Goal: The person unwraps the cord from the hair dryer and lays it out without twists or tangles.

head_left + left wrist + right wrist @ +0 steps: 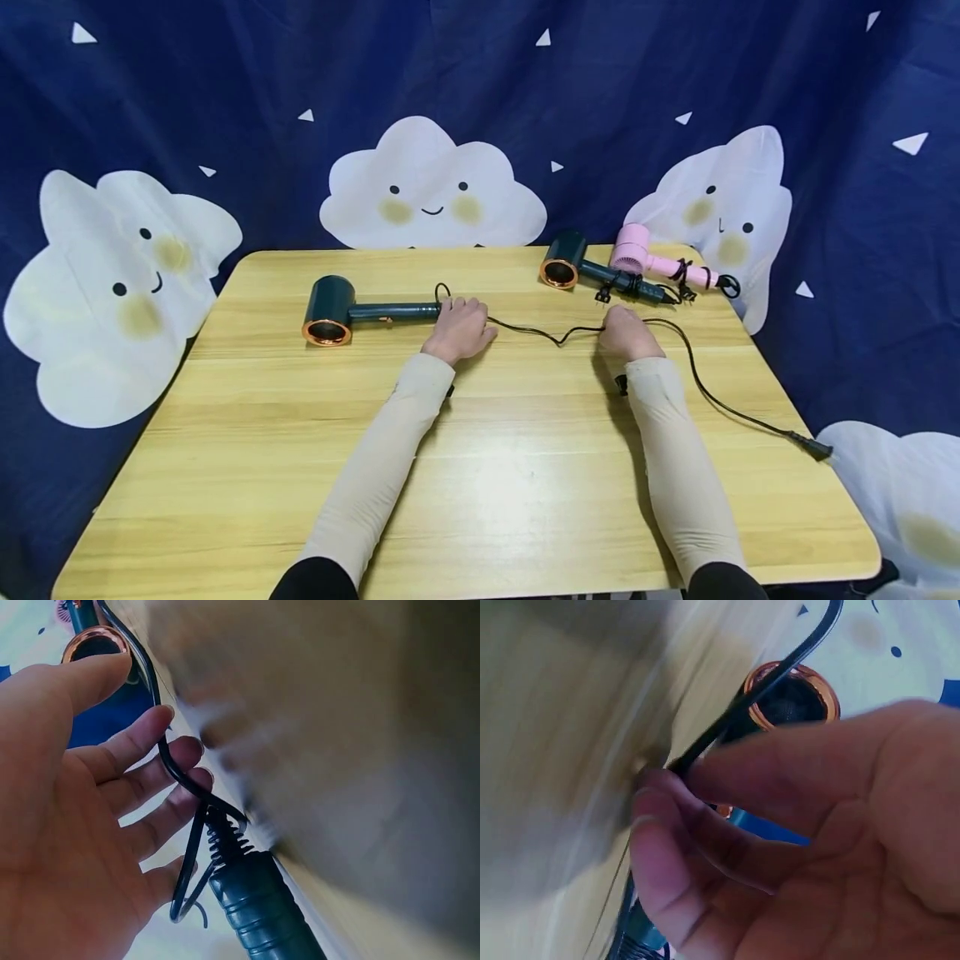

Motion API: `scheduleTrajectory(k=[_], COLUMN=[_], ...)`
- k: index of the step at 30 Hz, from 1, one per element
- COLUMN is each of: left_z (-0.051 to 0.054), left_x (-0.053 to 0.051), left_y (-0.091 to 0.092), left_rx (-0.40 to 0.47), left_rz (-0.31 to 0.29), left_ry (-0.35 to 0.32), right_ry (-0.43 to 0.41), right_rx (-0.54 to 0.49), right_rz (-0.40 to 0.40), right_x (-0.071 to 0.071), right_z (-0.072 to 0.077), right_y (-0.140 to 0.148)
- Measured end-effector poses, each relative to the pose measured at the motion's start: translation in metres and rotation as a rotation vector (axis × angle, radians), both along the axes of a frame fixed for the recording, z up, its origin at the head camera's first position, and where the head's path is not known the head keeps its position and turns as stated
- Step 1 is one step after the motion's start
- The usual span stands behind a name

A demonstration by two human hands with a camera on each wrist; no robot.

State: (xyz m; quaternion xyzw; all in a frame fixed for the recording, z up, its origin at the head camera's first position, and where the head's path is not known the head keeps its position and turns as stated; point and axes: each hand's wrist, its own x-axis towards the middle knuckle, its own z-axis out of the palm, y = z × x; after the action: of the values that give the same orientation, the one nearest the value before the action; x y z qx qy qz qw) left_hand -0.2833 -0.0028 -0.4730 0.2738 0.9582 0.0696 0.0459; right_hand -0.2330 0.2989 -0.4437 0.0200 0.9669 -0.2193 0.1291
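A dark green hair dryer (pixel 330 310) with a copper rim lies on the left half of the table, its handle pointing right. At the handle's end is my left hand (pixel 459 327). In the left wrist view its fingers (pixel 142 776) are loosely bent, the thumb apart, and the black cord (pixel 154 682) runs across the fingertips. A small loop of cord hangs by the ribbed handle end (pixel 262 900). My right hand (pixel 628 333) pinches the same cord between thumb and fingers (pixel 664 855). Beyond it the cord curves right to a plug (pixel 813 447).
A second dark green hair dryer (pixel 566 254), its cord wound round the handle, lies at the back right. Beside it is a pink hair dryer (pixel 632 247), also with its cord wrapped. Behind the wooden table (pixel 247 467) hangs a blue curtain (pixel 480 67) with white clouds.
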Motion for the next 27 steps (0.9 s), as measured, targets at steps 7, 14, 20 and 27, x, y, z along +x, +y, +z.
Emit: scheduleTrajectory(k=[7,14,20,27], left_z=[0.002,0.004,0.006,0.003], left_x=[0.003,0.006,0.008,0.011], left_y=[0.003,0.007,0.011,0.012], left_rx=[0.022,-0.044,-0.094,-0.060], left_rz=[-0.056,-0.111,-0.110,-0.127], left_ry=[-0.049,-0.135,-0.219,-0.218], right_ry=[0.056,0.118,0.109,0.076], right_rx=[-0.037,-0.022,0.014,-0.079], right_rz=[0.035,0.077,0.060,0.046], right_x=[-0.005,-0.011,-0.013,-0.010], right_z=[-0.005,-0.008,-0.010,-0.007], right_y=[-0.003,-0.006,-0.009,-0.003])
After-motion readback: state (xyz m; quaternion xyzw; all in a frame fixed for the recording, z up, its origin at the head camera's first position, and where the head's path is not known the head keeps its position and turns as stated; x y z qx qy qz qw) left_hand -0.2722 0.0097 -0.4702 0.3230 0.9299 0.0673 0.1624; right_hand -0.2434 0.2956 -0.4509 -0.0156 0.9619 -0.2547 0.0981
